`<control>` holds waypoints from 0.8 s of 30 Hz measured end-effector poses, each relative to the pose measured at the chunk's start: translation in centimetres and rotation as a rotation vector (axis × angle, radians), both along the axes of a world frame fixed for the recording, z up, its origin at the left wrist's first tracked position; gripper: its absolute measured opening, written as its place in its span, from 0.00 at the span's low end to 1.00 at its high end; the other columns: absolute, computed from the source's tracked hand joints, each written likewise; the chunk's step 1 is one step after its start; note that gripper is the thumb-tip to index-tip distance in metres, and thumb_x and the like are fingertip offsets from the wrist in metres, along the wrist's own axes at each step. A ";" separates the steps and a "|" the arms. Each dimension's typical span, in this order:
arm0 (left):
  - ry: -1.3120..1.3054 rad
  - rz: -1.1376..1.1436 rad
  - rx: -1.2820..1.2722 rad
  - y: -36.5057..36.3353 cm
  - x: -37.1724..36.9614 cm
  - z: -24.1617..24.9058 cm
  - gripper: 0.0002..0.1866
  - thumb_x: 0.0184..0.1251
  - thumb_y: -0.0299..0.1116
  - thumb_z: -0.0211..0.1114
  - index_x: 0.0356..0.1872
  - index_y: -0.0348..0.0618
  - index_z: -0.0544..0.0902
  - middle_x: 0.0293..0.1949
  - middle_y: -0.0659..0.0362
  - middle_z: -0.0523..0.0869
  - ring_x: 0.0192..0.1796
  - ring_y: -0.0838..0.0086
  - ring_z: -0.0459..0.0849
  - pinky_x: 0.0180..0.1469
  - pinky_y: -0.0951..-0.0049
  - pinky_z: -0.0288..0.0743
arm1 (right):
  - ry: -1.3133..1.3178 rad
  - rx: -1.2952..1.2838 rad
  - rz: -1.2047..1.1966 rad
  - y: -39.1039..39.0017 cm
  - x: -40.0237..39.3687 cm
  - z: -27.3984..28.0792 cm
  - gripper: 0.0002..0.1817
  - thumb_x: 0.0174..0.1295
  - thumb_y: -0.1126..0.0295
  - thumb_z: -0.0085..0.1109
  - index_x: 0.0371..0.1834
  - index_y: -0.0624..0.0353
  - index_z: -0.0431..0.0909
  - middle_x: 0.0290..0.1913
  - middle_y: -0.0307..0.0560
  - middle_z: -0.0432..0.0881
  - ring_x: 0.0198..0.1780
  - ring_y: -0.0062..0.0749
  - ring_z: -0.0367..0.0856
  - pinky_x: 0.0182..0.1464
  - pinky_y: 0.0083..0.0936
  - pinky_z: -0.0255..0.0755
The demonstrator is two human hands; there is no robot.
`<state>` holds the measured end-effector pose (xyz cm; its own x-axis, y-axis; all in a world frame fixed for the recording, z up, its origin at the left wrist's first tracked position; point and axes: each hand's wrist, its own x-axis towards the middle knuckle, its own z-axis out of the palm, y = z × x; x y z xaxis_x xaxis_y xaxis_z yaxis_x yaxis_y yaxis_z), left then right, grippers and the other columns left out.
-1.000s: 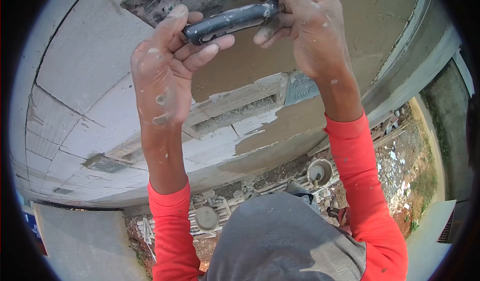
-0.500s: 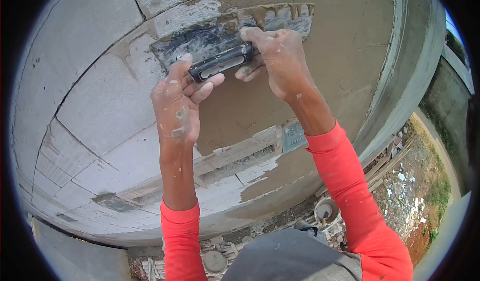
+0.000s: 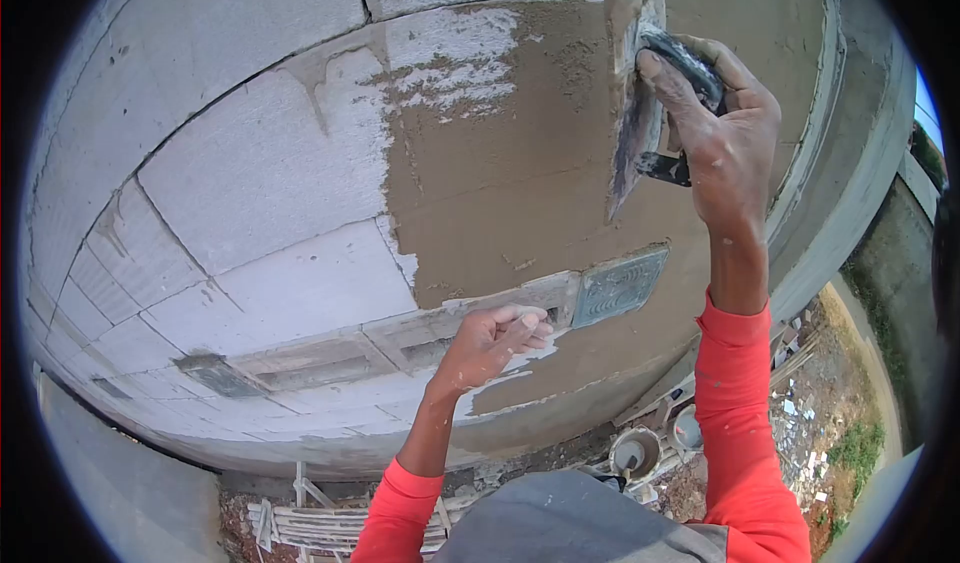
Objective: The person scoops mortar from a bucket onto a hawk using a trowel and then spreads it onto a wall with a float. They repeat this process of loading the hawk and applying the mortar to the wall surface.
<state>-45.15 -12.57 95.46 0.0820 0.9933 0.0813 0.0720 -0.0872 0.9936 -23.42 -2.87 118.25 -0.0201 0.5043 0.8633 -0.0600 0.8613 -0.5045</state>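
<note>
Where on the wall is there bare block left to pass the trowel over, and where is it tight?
Bare blocks lie free left of the plaster, above the chase. It is tight at right: the right hand holds the trowel against the wall, and the left hand sits by the box.

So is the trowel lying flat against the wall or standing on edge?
On edge: the trowel runs nearly vertical, gripped by the right hand, blade angled off the plaster.
</note>
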 end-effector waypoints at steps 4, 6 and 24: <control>0.041 0.079 -0.025 -1.0 -1.8 -3.4 0.24 0.84 0.46 0.60 0.61 0.30 0.84 0.49 0.48 0.92 0.50 0.66 0.92 0.56 0.68 0.84 | -0.220 0.256 -0.102 2.0 -2.2 1.7 0.16 0.62 0.70 0.74 0.49 0.69 0.86 0.33 0.47 0.90 0.33 0.20 0.83 0.38 0.23 0.79; 0.038 0.042 -0.028 -1.4 -1.8 -1.8 0.25 0.84 0.47 0.60 0.61 0.31 0.83 0.50 0.48 0.92 0.51 0.64 0.92 0.57 0.65 0.85 | -0.324 0.307 -0.161 2.3 -3.9 3.6 0.18 0.62 0.66 0.76 0.47 0.69 0.87 0.33 0.42 0.88 0.34 0.17 0.82 0.40 0.20 0.78; 0.098 0.049 -0.128 -4.5 -6.3 -4.3 0.23 0.85 0.42 0.58 0.62 0.28 0.83 0.48 0.49 0.92 0.51 0.69 0.91 0.59 0.69 0.83 | -1.003 0.658 -0.460 2.1 -9.1 -4.8 0.14 0.62 0.59 0.67 0.38 0.59 0.83 0.21 0.53 0.83 0.24 0.50 0.84 0.29 0.43 0.76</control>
<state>-51.47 -17.12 91.15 0.0347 0.9980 -0.0527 0.1706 0.0461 0.9843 -32.52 -0.76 113.48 -0.7408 0.1249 0.6600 0.4651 0.8043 0.3699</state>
